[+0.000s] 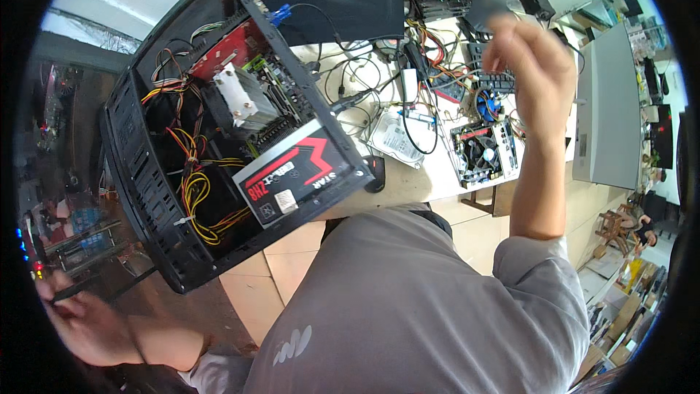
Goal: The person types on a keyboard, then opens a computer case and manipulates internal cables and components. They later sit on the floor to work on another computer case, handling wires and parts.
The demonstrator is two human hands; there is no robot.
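My right hand (536,76) is raised over the right side of the desk, blurred by motion. At its fingertips is a dark, smeared object (488,9) whose kind I cannot make out. Far to the left, my left hand (91,325) is closed around a thin black cord (73,290), its fingers partly blurred. Between my arms lies an opened black computer case (164,248), tilted. Inside it are a power supply (292,179) with a black, red and white label, a white-topped CPU cooler (244,98), a red card (226,51) and bundled yellow, red and black wires (193,190).
A hard drive (397,135), a motherboard with a fan (483,153), a black mouse (375,175) and tangled cables crowd the white desk (430,182). A black panel (321,0) stands behind the case. Another person (643,230) is at the far right, near cluttered shelves.
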